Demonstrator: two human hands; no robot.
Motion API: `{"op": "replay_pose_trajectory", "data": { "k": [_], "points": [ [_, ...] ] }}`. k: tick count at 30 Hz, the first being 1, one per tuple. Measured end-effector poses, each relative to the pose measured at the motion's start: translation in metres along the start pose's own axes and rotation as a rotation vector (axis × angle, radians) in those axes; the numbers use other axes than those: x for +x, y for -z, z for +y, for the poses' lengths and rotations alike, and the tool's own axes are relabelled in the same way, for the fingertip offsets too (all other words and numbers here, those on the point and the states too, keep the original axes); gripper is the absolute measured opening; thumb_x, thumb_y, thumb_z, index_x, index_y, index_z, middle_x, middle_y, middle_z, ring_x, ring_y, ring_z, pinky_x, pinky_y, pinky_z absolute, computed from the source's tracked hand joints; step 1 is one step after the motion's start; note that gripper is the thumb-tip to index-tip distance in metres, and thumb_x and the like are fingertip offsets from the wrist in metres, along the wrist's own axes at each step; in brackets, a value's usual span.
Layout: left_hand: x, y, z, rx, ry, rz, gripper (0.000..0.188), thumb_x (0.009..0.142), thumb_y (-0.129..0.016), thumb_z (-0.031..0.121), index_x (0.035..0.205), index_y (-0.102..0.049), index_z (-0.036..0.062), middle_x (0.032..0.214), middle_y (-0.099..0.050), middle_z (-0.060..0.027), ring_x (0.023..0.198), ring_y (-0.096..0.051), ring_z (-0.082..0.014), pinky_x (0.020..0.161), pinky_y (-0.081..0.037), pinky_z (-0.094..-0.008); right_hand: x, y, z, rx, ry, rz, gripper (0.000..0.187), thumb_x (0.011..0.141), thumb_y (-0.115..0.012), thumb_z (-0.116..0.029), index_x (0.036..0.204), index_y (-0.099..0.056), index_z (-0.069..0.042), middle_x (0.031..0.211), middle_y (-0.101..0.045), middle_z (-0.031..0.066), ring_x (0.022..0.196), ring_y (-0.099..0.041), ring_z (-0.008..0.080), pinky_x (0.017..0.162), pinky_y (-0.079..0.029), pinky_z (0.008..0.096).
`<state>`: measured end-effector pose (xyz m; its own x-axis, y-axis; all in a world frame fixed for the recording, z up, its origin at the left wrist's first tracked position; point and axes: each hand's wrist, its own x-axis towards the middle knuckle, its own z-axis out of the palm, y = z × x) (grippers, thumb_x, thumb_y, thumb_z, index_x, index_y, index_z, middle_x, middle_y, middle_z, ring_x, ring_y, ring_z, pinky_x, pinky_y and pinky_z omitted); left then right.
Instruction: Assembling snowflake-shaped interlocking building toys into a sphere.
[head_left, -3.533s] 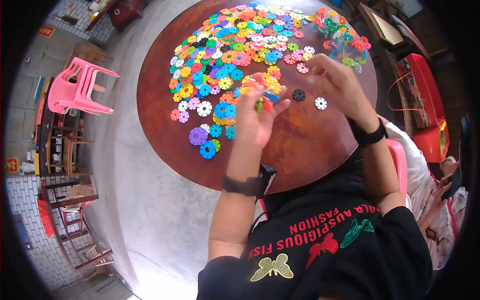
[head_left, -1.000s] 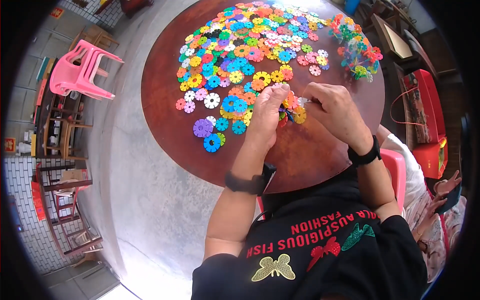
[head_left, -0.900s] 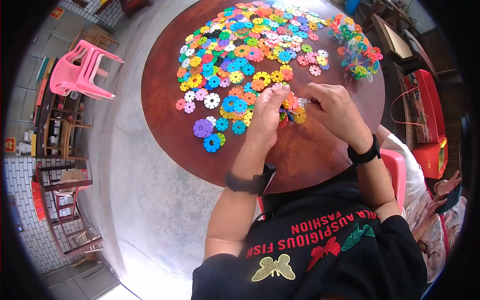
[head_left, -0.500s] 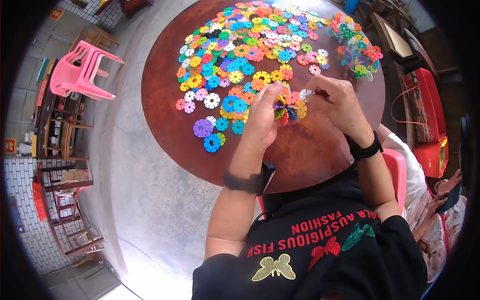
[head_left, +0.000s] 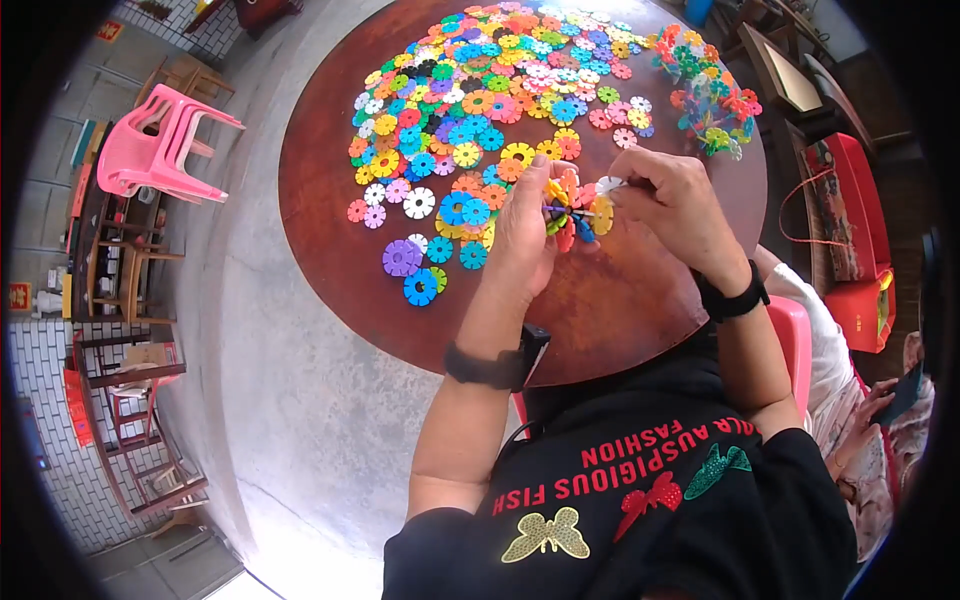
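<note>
Above the near part of a round brown table (head_left: 350, 290), my left hand (head_left: 525, 235) is closed around a small cluster of interlocking plastic flower discs (head_left: 568, 222) in orange, yellow, green, blue and purple. A white flower disc (head_left: 608, 187) is pinched between the thumb and fingers of my right hand (head_left: 672, 205), at the cluster's upper right edge. Whether its slot sits in the cluster's discs I cannot tell. Left of my left hand lie loose discs, among them a purple disc (head_left: 402, 257) and a blue disc (head_left: 420, 287).
A wide spread of loose flower discs (head_left: 470, 100) covers the far part of the table. Finished-looking disc assemblies (head_left: 715, 110) stand at the far right. Pink stacked chairs (head_left: 165, 150) are at the left. Another person (head_left: 840, 420) sits at my right, near a red bag (head_left: 850, 220).
Both hands keep nearly the same place. The cluster has turned slightly in my left hand, and the white disc stays in my right fingers. The view has shifted a little.
</note>
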<state>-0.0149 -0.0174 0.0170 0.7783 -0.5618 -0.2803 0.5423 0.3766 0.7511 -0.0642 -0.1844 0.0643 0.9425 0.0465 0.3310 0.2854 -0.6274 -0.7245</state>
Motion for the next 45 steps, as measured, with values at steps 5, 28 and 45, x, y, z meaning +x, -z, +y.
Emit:
{"op": "replay_pose_trajectory", "data": {
  "k": [5, 28, 45],
  "points": [
    [0.000, -0.001, -0.002, 0.091, -0.121, 0.008, 0.048, 0.096, -0.038, 0.048, 0.109, -0.055, 0.0052, 0.085, -0.060, -0.0040, 0.072, -0.060, -0.0143, 0.060, -0.054, -0.0324, -0.001, 0.001, 0.000, 0.025, -0.041, 0.004, 0.010, 0.076, -0.063, -0.004, 0.081, -0.057, 0.002, 0.064, -0.055, 0.0136, 0.054, -0.054, 0.0222, 0.053, -0.042, 0.0310],
    [-0.005, -0.007, 0.006, 0.238, -0.249, -0.042, 0.056, 0.098, -0.026, 0.050, 0.112, -0.055, 0.0046, 0.084, -0.062, -0.0022, 0.067, -0.054, -0.0068, 0.051, -0.039, -0.0193, -0.003, 0.006, -0.013, -0.015, 0.036, 0.072, 0.010, 0.076, -0.065, -0.005, 0.083, -0.059, 0.000, 0.071, -0.060, 0.0129, 0.063, -0.060, 0.0264, 0.057, -0.046, 0.0326],
    [-0.004, -0.004, 0.006, 0.126, -0.122, -0.110, 0.065, 0.095, -0.029, 0.054, 0.102, -0.059, -0.0038, 0.085, -0.065, -0.0140, 0.076, -0.063, -0.0211, 0.063, -0.052, -0.0321, -0.006, 0.009, -0.016, -0.050, 0.042, 0.072, 0.012, 0.076, -0.062, -0.005, 0.086, -0.061, 0.001, 0.072, -0.061, 0.0154, 0.065, -0.062, 0.0298, 0.059, -0.047, 0.0345]
  ]
}}
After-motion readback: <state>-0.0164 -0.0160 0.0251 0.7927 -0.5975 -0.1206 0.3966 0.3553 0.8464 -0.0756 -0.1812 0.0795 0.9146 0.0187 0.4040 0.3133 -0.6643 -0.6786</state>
